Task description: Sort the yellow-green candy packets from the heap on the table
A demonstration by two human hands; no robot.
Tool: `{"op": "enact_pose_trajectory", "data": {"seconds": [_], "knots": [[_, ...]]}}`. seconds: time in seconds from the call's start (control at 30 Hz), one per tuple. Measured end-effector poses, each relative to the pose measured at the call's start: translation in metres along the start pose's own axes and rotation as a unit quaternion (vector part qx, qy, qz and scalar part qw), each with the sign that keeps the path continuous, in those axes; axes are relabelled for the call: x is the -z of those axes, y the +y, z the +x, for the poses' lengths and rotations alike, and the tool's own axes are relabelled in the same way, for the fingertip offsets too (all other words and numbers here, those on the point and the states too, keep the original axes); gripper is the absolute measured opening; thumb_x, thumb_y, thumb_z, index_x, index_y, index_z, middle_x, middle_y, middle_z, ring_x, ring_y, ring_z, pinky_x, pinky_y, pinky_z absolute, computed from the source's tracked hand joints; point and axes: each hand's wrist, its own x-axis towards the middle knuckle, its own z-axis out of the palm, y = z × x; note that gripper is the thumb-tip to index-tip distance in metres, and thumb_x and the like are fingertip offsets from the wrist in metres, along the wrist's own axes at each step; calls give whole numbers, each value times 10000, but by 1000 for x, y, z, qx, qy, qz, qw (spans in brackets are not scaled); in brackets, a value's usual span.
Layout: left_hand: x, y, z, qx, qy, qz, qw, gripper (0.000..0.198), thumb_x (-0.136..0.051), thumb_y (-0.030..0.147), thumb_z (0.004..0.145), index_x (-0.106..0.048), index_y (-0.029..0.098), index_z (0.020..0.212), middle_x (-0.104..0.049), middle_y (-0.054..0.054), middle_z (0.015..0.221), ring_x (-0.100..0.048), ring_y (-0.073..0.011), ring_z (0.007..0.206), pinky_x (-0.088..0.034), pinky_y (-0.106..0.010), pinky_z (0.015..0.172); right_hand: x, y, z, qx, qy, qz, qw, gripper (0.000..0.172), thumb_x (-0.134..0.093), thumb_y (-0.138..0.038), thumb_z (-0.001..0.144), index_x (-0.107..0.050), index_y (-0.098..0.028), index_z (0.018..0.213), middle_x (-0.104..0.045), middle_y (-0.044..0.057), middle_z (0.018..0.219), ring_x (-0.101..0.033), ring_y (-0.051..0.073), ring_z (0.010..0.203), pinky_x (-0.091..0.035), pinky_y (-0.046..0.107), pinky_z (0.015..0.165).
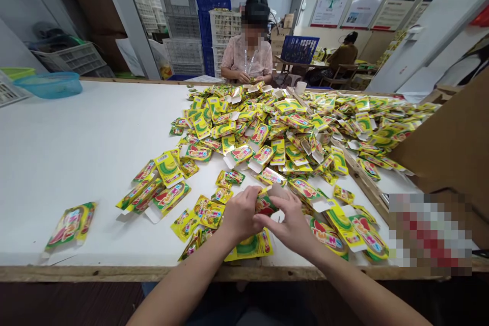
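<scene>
Between both hands, above the near part of the white table, is a small yellow-green candy box (265, 205) with a flap raised. My left hand (240, 214) closes round its left side. The fingers of my right hand (288, 216) grip its right side near the raised flap. Just left of my left hand lie several small shiny candy sachets (208, 211). A flattened yellow carton (254, 247) lies below my hands. More cartons (344, 224) with open flaps lie right of my right hand.
A big heap of cartons and sachets (244, 127) spreads across the table (95, 137). A small carton stack (156, 188) and a single carton (72, 224) lie left. A wooden strip (359, 175) crosses the right side, near a cardboard box (451, 142). Opposite sits a person (248, 56).
</scene>
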Motion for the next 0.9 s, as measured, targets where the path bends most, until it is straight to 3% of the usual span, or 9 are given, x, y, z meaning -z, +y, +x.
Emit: {"op": "enact_pose_trajectory", "data": {"seconds": [0.07,0.17,0.27,0.37,0.47,0.63,0.73,0.83,0.9], "knots": [[5,1,3,2,-2,-26,1000,420,-609,323,659,-491,204,1043,-621,-57,882,-609,-227,786,-479,-320,661,-1,1,6,-29,-19,39,999,293,-620,-438,741,-583,-205,566,-592,7,589,-574,214,727,-386,449,870],[18,2,9,53,21,-137,989,546,-667,432,660,-488,201,1121,-612,-81,1021,-582,-244,931,-468,-362,802,-1,7,14,-106,16,186,977,227,-638,-421,728,-609,-196,740,-648,28,715,-593,185,709,-472,364,754],[24,2,13,144,-27,-300,943,427,-598,455,755,-524,200,1090,-622,-67,1017,-599,-199,896,-478,-317,783,-3,12,14,-170,35,315,933,381,-700,-436,665,-565,-195,929,-678,57,847,-641,203,768,-520,343,704],[19,4,12,180,-50,-394,900,303,-576,425,783,-565,188,971,-639,-40,918,-607,-169,812,-480,-273,717,-6,17,5,-173,76,327,926,496,-739,-414,627,-514,-209,1018,-663,55,885,-646,202,800,-538,342,706],[14,11,8,179,-66,-406,894,308,-575,428,780,-562,184,967,-634,-32,893,-598,-155,779,-473,-251,676,1,28,-4,-178,129,281,934,767,-794,-357,554,-402,-254,1205,-602,71,1067,-631,185,815,-547,323,679],[15,8,8,114,-187,-316,923,366,-511,419,825,-508,206,1123,-644,-14,823,-593,-145,707,-462,-260,660,63,65,21,-283,-141,220,923,723,-797,-383,498,-520,-222,1146,-637,51,907,-609,182,645,-527,330,541],[19,-9,16,167,-115,-204,958,349,-480,356,845,-476,196,1155,-643,-45,909,-601,-173,816,-459,-291,743,138,91,57,-288,62,64,954,692,-779,-398,531,-529,-209,1148,-613,112,1004,-614,241,760,-516,388,623],[20,-31,27,247,-78,-15,966,308,-406,314,880,-486,183,1147,-615,-92,1038,-564,-221,981,-424,-338,848,201,107,82,-261,346,-111,894,699,-671,-514,661,-422,-250,1258,-505,157,1214,-503,343,1096,-421,518,881],[19,-45,34,306,-87,88,944,332,-392,313,883,-477,166,1168,-574,-134,1127,-516,-270,1071,-398,-384,883,207,105,87,-205,409,-146,877,640,-603,-560,709,-415,-293,1259,-473,133,1255,-466,340,1149,-380,535,929]]}}
